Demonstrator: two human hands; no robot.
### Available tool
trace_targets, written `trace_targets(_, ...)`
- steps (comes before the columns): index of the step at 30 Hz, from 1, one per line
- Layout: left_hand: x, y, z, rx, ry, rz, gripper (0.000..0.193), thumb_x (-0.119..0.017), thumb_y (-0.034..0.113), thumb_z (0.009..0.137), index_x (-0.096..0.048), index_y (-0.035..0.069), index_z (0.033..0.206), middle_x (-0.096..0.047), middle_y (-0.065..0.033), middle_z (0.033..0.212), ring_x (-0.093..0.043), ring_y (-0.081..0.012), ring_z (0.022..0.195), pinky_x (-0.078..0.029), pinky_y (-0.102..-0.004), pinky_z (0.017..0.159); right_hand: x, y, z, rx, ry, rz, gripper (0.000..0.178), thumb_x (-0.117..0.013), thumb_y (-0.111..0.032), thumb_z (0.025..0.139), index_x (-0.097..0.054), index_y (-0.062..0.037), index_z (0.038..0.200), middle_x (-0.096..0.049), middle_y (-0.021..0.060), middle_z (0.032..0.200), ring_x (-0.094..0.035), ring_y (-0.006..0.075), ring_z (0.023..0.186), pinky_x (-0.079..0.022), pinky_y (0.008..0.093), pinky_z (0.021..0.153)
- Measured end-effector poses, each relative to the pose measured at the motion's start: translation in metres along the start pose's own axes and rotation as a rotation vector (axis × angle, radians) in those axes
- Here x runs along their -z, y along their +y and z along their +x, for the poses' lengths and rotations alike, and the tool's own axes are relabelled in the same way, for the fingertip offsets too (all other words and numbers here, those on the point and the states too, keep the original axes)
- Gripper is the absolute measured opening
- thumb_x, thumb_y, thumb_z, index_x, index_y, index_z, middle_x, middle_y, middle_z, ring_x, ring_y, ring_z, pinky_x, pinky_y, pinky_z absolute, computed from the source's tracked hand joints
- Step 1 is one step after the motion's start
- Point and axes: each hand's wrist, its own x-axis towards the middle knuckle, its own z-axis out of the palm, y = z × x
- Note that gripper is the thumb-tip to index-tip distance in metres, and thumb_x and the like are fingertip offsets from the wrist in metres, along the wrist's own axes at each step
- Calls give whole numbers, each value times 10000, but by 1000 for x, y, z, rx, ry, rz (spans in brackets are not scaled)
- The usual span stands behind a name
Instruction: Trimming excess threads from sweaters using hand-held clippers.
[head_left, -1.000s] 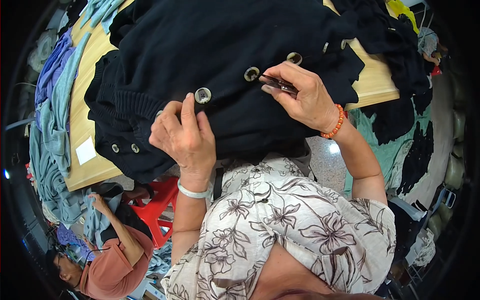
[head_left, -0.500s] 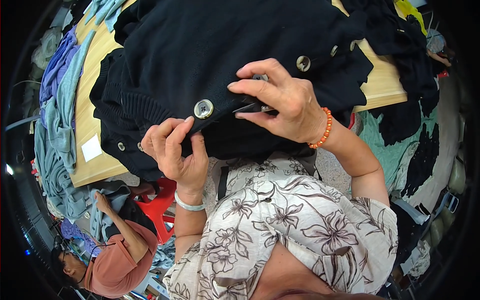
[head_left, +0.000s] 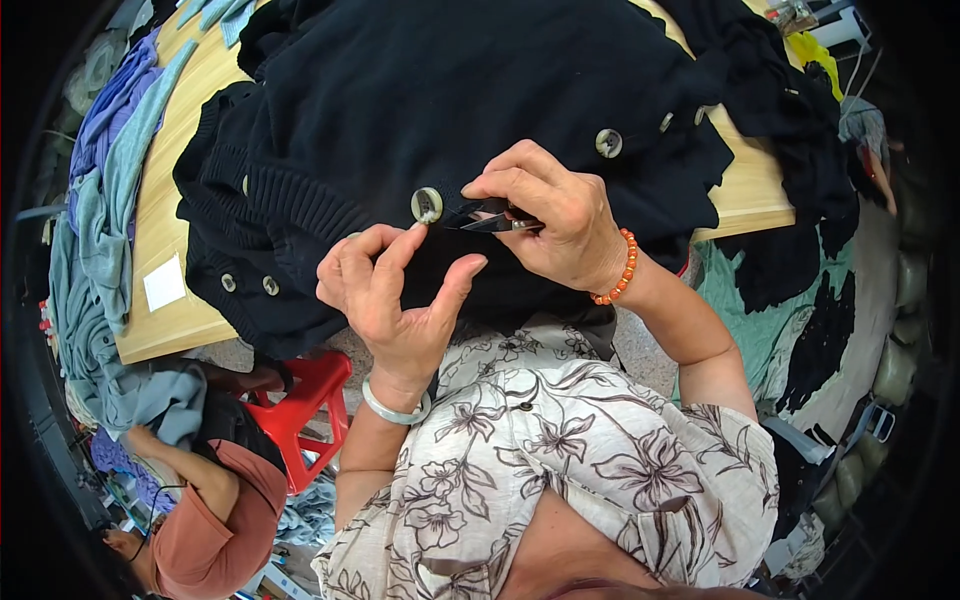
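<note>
Head view: snips being gripped in right hand, button being touched by spread left hand; black garment risks being nicked if snips slip.

Red stool, white card on wooden table, purple garment, green cloth

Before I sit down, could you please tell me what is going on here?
A person is handling a black knitted garment on a wooden table. The left hand has a fingertip at the edge of a large button. The right hand grips small snips close beside that button. Off to the left, a co-worker is handling grey cloth near a red stool.
</note>
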Motion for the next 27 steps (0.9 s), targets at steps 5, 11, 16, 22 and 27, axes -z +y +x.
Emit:
trace_targets(5, -9, 1, 3, 31, 47, 7, 414, -902, 297, 666, -732, 97, 985, -615, -11, 966, -516, -223, 999, -302, -379, 894, -1, -2, -1, -30, 6, 39, 278, -782, 11, 717, -699, -44, 976, -660, 75, 904, -649, 158, 613, -495, 253, 489)
trace_targets(11, -13, 1, 7, 35, 106, 1, 353, -891, 258, 690, -733, 104, 965, -623, 3, 933, -522, -216, 984, -296, -382, 900, -5, -4, -2, -43, 19, 103, 252, -781, 1, 754, -694, -30, 988, -653, 85, 903, -635, 141, 607, -481, 242, 492)
trace_targets(16, -17, 2, 10, 38, 132, -10, 277, -860, 197, 732, -731, 103, 958, -635, 6, 931, -527, -218, 983, -290, -383, 915, -5, -5, -2, -65, 18, 115, 241, -765, 22, 765, -693, -26, 990, -647, 89, 916, -619, 121, 602, -467, 238, 486)
trace_targets(22, -21, 3, 10, 59, 135, -57, 201, -817, 123, 771, -733, 101, 953, -647, 5, 943, -535, -220, 997, -288, -379, 922, -6, -4, -3, -71, 18, 118, 238, -754, 35, 764, -696, -26, 986, -649, 93, 918, -614, 123, 596, -465, 241, 484)
trace_targets(27, -20, -1, 10, 101, 108, -140, 173, -782, 75, 793, -725, 105, 953, -646, -4, 940, -538, -220, 985, -297, -361, 911, -7, -5, -4, -63, 14, 99, 261, -758, 41, 747, -698, -29, 991, -651, 95, 915, -626, 134, 607, -479, 246, 497)
